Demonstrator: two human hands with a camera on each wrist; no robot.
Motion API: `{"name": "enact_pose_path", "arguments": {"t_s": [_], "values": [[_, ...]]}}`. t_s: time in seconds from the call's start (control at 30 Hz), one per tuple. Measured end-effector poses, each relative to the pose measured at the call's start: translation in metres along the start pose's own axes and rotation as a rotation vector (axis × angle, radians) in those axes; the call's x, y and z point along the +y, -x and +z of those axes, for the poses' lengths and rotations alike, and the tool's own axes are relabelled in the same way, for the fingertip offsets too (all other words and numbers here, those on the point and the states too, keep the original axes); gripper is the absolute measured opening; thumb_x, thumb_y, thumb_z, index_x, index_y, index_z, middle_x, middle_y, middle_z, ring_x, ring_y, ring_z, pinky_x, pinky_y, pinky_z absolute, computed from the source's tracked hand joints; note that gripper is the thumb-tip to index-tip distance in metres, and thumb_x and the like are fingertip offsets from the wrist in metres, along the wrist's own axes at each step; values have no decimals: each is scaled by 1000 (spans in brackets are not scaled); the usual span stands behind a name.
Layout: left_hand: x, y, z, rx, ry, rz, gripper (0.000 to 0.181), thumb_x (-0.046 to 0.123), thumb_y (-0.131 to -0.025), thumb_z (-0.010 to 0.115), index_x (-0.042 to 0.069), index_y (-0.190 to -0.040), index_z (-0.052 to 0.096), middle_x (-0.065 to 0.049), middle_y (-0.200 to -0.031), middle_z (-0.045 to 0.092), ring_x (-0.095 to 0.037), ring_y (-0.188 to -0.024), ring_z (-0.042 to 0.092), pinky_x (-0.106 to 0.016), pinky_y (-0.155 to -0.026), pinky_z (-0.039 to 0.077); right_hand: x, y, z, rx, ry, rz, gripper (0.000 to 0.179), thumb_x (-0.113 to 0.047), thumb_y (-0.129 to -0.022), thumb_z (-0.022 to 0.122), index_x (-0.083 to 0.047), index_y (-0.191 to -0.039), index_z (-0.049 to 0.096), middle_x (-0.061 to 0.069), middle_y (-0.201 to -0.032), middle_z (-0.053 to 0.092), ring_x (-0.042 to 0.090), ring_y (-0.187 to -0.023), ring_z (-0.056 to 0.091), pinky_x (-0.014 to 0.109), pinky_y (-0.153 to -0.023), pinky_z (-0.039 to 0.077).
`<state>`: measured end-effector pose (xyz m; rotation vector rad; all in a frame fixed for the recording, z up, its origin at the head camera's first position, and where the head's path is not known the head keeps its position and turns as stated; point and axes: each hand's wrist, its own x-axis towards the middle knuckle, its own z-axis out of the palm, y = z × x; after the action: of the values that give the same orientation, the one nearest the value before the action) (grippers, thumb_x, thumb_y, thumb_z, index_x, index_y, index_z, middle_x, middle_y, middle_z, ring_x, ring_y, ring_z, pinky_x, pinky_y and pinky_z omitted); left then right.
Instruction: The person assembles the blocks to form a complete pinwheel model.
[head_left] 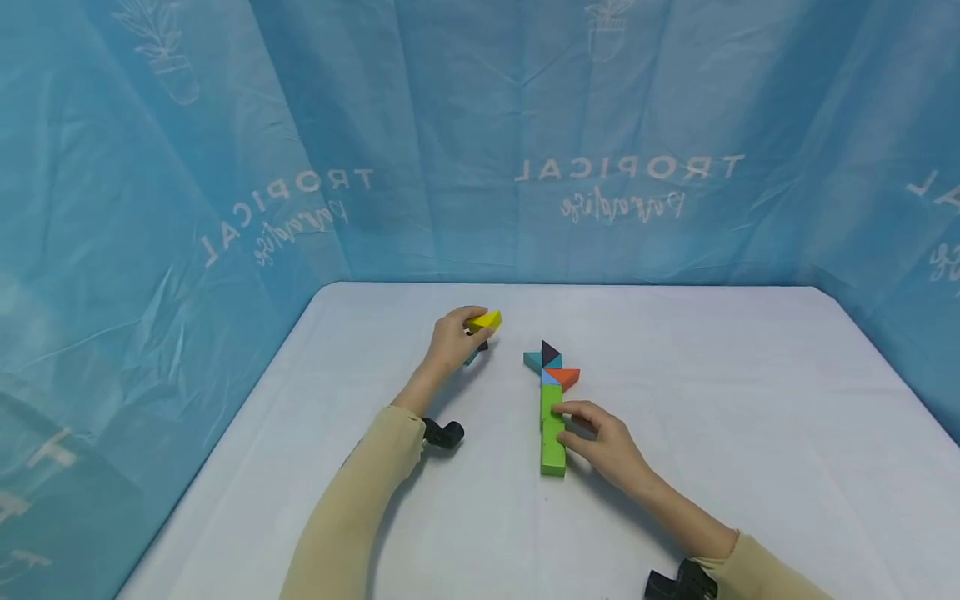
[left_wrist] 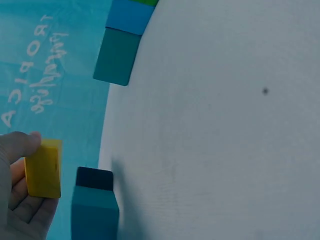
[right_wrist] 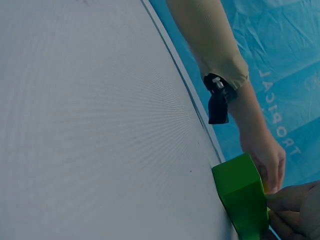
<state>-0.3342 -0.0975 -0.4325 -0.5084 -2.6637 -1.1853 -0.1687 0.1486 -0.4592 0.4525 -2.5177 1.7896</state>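
Note:
My left hand (head_left: 452,337) pinches a yellow triangular block (head_left: 486,321) between thumb and fingers, at the back left of the table. Under that hand, partly hidden, stand a dark block (head_left: 483,345) and a teal block (left_wrist: 95,215). My right hand (head_left: 606,443) touches the right side of a row of green blocks (head_left: 553,454), its thumb and index fingertip apart along that side. At the row's far end lie a light blue triangle (head_left: 547,378), an orange triangle (head_left: 566,377), teal triangles (head_left: 532,360) and a dark triangle (head_left: 550,354).
A white-covered table (head_left: 735,400) bears everything. Blue printed curtains (head_left: 465,225) hang behind it and at both sides. A black wrist camera (head_left: 446,434) sticks out from the left sleeve, and another (head_left: 681,581) sits at the right cuff.

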Motion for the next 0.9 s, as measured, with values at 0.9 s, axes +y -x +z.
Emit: {"name": "enact_pose_path", "arguments": {"t_s": [0.9], "values": [[-3,47,16,-228,82,112,32,31,-93,60,7,-113,68,-3,-107,67,-13,-93,62,-25,-80,53,-4,-1,0,-12,32,14,35,-4,-86,68,-6,-120,62,8,-123,59,27,-120,50,41,-101,41]]}}
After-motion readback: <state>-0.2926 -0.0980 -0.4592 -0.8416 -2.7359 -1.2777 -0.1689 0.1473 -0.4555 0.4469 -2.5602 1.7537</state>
